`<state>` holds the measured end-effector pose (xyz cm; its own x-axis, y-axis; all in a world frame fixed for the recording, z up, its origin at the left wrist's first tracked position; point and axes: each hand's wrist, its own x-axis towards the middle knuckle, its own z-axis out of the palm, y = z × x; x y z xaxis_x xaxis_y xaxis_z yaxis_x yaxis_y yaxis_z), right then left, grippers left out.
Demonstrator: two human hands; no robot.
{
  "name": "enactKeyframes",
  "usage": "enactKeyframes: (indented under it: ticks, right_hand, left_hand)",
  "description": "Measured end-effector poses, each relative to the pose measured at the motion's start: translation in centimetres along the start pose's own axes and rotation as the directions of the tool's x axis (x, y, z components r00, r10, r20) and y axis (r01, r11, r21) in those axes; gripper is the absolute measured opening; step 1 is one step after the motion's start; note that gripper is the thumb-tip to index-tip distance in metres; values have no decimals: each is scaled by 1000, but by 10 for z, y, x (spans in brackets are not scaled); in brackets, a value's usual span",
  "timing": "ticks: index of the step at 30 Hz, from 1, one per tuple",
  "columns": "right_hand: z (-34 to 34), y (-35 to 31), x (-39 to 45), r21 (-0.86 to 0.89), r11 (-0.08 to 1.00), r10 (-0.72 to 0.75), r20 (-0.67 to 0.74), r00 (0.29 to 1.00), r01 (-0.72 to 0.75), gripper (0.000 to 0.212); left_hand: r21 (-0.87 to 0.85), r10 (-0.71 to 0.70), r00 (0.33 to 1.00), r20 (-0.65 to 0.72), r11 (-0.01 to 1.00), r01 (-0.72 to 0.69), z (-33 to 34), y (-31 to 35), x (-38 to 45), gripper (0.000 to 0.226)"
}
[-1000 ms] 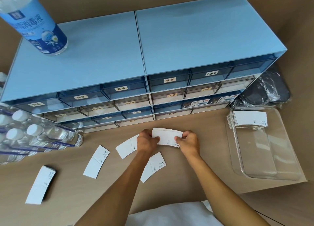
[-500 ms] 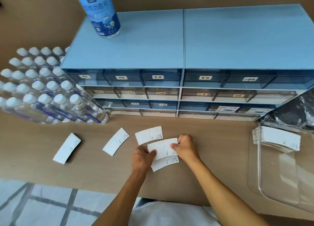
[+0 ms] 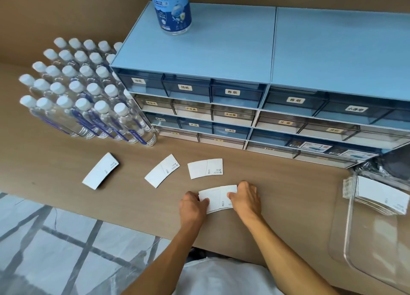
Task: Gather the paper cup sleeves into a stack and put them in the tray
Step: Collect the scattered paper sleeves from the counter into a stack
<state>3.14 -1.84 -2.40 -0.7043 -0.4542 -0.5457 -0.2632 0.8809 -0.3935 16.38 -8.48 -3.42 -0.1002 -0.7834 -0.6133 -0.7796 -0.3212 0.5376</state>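
Note:
A small stack of white paper cup sleeves (image 3: 218, 199) lies flat on the brown table, held at both ends. My left hand (image 3: 192, 208) pinches its left end and my right hand (image 3: 246, 199) grips its right end. Three more white sleeves lie loose on the table: one sleeve (image 3: 205, 168) just beyond the hands, another sleeve (image 3: 162, 171) to its left, and a third sleeve (image 3: 101, 171) farther left. At the right stands a clear plastic tray (image 3: 348, 239) with a stack of sleeves (image 3: 377, 195) in its far end.
Blue drawer cabinets (image 3: 199, 57) line the back of the table, a disinfectant bottle (image 3: 172, 6) on top. Several capped water bottles (image 3: 84, 99) stand packed at the left. A dark plastic-wrapped bundle (image 3: 392, 164) sits behind the tray. The table's near edge drops to tiled floor at the left.
The stack in my hands came down from in front of the drawers onto a sleeve lying near the table edge, which has joined it. The camera view swung left.

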Motion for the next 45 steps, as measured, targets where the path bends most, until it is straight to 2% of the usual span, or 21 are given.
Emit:
enactKeyframes:
  ticks: [6,9,12,18,24,28,32,37,45]
  right_hand:
    - [1,3,1,64,998,-7,-17,1000,8,37]
    - [2,6,3,126,992,-4,-18,1000,6,30]
    - [2,8,7,209,978,2,8,1000,-4,22]
    - [7,-2,16,406,912,49,27,998,-56,29]
    - [5,-28,34,469,880,64,36,997,-74,25]
    - [3,-46,44,459,886,66,19,998,-67,23]
    - [5,-60,54,416,906,83,2,997,-76,39]
    - [8,-69,63,320,942,103,3,995,-98,27]
    - [7,-77,64,242,963,130,-30,991,-119,37]
  left_hand:
    - [18,-6,1000,0,1000,6,2,0,1,28]
    - [9,1,1000,5,1000,-1,0,1,4,27]
    - [-36,21,1000,0,999,-21,-3,3,8,26]
    - [-136,54,998,-10,989,-55,-16,12,21,21]
    - [-166,31,999,-22,985,-34,-32,32,43,22]
    - [-189,-12,1000,-23,982,7,-38,43,58,20]
    - [-121,-15,1000,-16,993,13,-43,54,74,21]
    - [-53,-7,1000,-15,999,6,-43,62,88,28]
    - [-22,-28,998,-51,999,27,-42,70,89,29]
